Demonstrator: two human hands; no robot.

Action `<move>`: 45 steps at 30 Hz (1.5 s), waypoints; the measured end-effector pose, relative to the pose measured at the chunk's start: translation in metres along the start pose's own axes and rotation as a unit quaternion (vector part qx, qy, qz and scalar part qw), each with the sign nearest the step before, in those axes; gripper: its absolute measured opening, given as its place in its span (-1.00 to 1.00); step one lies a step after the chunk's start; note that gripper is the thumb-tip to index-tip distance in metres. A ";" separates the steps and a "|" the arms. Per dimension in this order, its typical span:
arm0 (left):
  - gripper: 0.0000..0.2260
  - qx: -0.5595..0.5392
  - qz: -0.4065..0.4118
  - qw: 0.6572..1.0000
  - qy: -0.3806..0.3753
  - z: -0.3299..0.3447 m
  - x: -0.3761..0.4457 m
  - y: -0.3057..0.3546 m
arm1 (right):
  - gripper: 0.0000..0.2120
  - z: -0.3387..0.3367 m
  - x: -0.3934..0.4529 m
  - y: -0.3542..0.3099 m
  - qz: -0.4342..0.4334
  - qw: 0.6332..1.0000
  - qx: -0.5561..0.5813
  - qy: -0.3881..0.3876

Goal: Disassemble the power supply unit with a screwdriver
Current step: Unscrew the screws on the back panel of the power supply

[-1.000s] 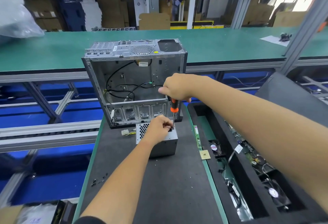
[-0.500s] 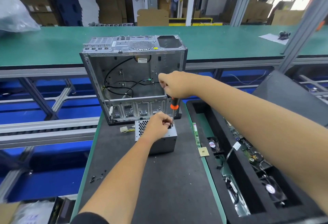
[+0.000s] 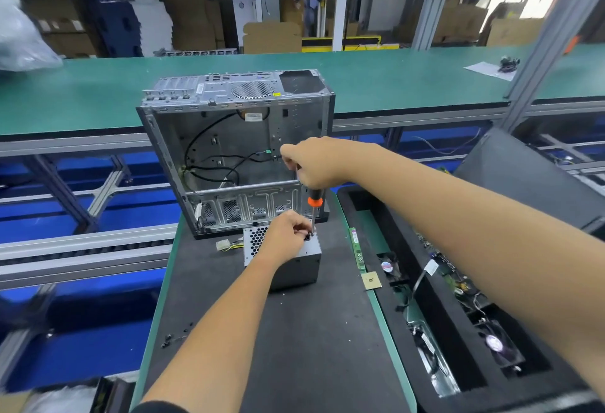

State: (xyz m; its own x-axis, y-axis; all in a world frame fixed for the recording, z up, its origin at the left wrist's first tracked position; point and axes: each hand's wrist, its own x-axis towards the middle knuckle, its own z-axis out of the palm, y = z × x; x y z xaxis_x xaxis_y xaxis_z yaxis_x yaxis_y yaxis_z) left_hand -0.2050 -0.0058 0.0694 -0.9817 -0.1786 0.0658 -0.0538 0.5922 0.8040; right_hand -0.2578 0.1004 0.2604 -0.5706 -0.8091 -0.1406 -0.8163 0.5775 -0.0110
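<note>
A grey power supply unit (image 3: pixel 294 268) stands on the dark mat (image 3: pixel 294 347), its perforated top face up. My left hand (image 3: pixel 286 235) rests on that top, fingers curled at the far right corner. My right hand (image 3: pixel 314 162) grips the handle of a black and orange screwdriver (image 3: pixel 315 201). The screwdriver stands upright with its tip at the unit's top right corner, right beside my left fingers.
An open metal computer case (image 3: pixel 235 150) with loose black cables stands just behind the unit. A memory stick (image 3: pixel 357 249) and a chip (image 3: pixel 371 280) lie to the right. A black foam tray (image 3: pixel 458 330) holds fans and boards. Small screws (image 3: pixel 173 337) lie front left.
My right hand has shifted slightly on the screwdriver handle, which stays upright on the same corner. My left hand stays on the unit. The camera view has dipped a little.
</note>
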 end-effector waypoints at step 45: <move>-0.72 -0.003 -0.007 1.000 0.003 -0.001 -0.001 0.004 | -0.79 -0.009 0.004 0.009 -0.011 0.996 0.080 -0.044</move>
State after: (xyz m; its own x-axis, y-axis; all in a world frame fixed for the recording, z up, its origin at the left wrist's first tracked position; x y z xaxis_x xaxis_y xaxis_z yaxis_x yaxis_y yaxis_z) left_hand -0.2045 -0.0038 0.0733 -0.9798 -0.1917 0.0572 -0.0672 0.5848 0.8084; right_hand -0.2683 0.1010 0.2684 -0.5365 -0.8135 -0.2246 -0.7999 0.5750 -0.1720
